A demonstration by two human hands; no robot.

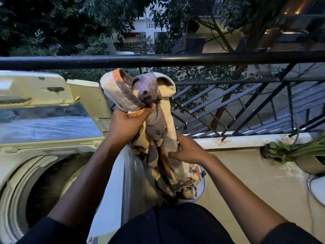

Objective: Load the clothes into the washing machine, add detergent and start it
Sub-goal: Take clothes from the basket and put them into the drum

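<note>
A long patterned cloth [159,125] in cream, grey and orange hangs in front of me, its top bunched above my fist. My left hand [128,120] grips it high up. My right hand [186,150] holds it lower on its right side. The cloth's lower end trails into a white laundry basket [202,187] on the floor between my arms. The top-loading washing machine [44,138] stands at the left with its lid [35,88] raised. Its round drum [51,184] is open and looks dark inside.
A black balcony railing [175,59] runs across right behind the cloth, above a low white parapet [246,140]. A potted plant [302,155] sits on the floor at the right, beside a white round object [316,187]. Trees and buildings lie beyond.
</note>
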